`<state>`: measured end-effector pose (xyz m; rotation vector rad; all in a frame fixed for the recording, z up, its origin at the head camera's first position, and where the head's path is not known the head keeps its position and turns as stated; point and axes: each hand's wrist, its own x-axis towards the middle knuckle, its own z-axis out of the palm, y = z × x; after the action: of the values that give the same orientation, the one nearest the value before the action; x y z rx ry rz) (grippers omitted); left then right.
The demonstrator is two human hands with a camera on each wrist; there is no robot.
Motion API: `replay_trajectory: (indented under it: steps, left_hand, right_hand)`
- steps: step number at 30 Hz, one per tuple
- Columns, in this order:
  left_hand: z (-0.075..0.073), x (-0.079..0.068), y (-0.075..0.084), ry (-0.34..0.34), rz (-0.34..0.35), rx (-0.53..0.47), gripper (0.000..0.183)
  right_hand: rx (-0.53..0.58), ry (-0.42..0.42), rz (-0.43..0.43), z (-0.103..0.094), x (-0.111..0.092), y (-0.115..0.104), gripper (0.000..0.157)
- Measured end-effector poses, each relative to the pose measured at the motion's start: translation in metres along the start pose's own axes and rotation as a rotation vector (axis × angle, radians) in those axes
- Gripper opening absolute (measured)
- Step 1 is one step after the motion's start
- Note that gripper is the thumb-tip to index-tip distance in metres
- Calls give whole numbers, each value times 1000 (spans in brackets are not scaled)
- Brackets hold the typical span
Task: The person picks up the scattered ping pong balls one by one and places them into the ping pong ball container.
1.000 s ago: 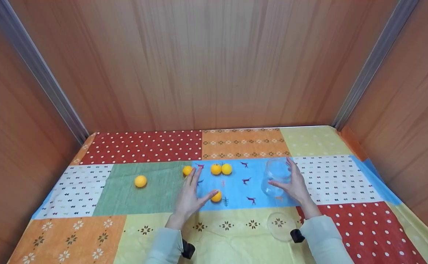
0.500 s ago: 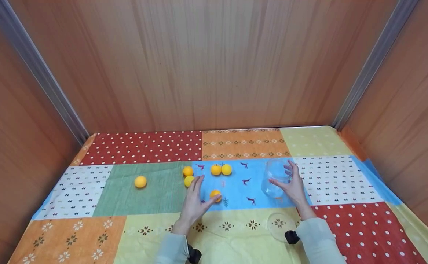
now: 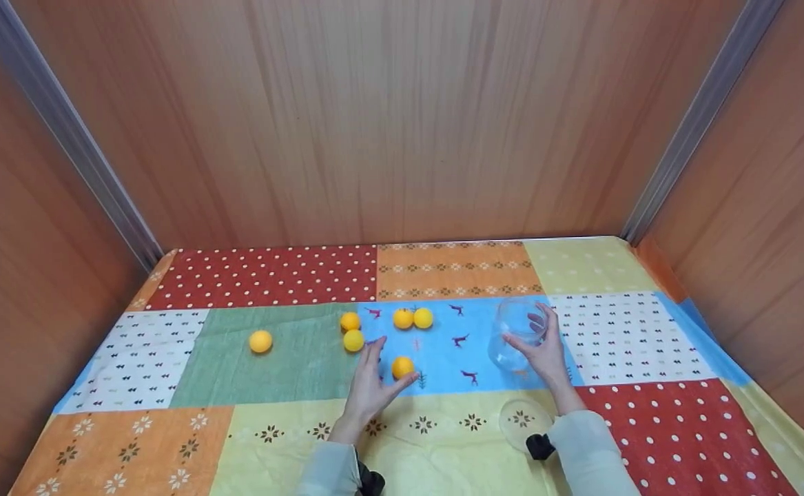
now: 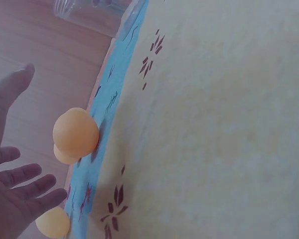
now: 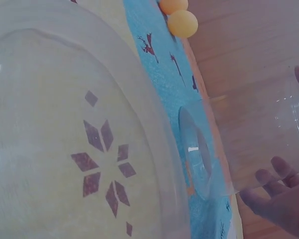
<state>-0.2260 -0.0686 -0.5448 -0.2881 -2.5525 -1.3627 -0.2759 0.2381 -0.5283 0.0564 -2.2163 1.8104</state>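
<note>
My left hand (image 3: pixel 367 396) is spread beside an orange table tennis ball (image 3: pixel 402 367), thumb on its near right side and fingers to its left. In the left wrist view that ball (image 4: pixel 75 132) lies between the thumb and the other fingers, with a gap to both. A clear, see-through jar (image 3: pixel 512 348) stands upright on the blue patch of the cloth. Around its upper right side curve the thumb and fingers of my right hand (image 3: pixel 548 351); the right wrist view shows fingertips against the jar's wall (image 5: pixel 254 134).
A yellow ball (image 3: pixel 353 340) and an orange ball (image 3: pixel 350 321) sit left of my left hand. Farther back are an orange ball (image 3: pixel 403 317) and a yellow one (image 3: pixel 423 317), side by side. Another ball (image 3: pixel 260 342) lies far left. A clear round lid (image 3: pixel 526 424) lies near my right wrist.
My left hand has drawn back and to the right, uncovering the yellow ball and coming around the orange one. My right hand has shifted slightly left at the jar, which stays in place.
</note>
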Motion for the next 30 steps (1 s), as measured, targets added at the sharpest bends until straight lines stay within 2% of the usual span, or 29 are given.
replay_trajectory:
  steps: [4,7,17,23,30]
  left_hand:
    - [3,0,-2,4,9,-40,85]
    - [6,1,-3,1,-9,-55,85]
    - [13,5,-5,-4,-136,-93,75]
    - [14,7,-4,-6,-179,-121,71]
    - [20,7,-6,-1,-191,-100,66]
  right_hand:
    - [8,2,1,0,0,1,82]
    - [5,6,-3,0,0,2,82]
    - [34,5,-26,0,1,3,82]
    - [-5,-7,13,-1,0,2,84]
    - [-10,-36,48,-1,-7,-23,84]
